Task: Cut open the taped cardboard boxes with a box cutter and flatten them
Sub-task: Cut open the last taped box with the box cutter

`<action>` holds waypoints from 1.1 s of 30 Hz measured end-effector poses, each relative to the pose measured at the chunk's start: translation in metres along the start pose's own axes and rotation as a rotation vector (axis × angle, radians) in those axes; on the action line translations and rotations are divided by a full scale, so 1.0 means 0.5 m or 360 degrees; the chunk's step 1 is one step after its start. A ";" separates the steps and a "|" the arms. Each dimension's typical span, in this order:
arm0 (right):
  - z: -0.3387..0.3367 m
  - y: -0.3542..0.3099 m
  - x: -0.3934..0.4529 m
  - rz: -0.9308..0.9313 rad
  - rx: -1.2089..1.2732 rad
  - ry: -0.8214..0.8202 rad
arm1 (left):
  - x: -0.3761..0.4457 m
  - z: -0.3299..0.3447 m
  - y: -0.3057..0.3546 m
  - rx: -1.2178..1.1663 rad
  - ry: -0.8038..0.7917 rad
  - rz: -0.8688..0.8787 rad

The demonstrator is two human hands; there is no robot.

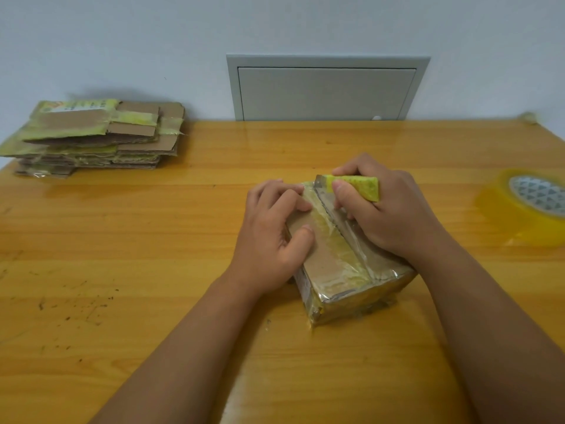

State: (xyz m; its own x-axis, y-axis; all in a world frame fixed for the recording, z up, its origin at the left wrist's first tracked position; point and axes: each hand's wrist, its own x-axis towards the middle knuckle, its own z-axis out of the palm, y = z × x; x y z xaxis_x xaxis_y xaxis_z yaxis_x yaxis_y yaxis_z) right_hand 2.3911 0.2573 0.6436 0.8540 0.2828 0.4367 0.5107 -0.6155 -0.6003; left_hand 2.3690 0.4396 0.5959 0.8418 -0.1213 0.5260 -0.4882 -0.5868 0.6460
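Observation:
A small cardboard box [336, 264] wrapped in clear and yellowish tape lies on the wooden table [153, 240], right of centre. Its top seam is split along the middle. My left hand [272, 231] grips the left top flap, thumb on the cardboard and fingers curled at the seam. My right hand [382, 209] grips the right top flap [357, 186], lifting its far, yellow-taped end up. No box cutter is visible.
A stack of flattened cardboard boxes [94, 136] lies at the far left of the table. A roll of yellowish packing tape [526, 206] sits at the right edge. A grey wall panel [327, 90] is behind the table.

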 end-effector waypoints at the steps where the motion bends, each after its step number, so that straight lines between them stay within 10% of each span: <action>1: -0.001 -0.001 0.000 0.0000 0.0000 -0.0007 | 0.000 -0.001 0.000 0.0004 0.0001 0.0001; 33: 0.006 -0.022 -0.006 0.0054 -0.0036 -0.0027 | -0.002 -0.001 0.003 -0.0030 -0.0035 -0.0028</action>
State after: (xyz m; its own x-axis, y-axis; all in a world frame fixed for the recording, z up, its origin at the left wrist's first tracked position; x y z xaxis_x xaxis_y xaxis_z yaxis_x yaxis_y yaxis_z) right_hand 2.3834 0.2652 0.6470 0.8726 0.2736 0.4046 0.4790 -0.6416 -0.5991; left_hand 2.3675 0.4392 0.5964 0.8550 -0.1287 0.5023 -0.4773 -0.5738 0.6655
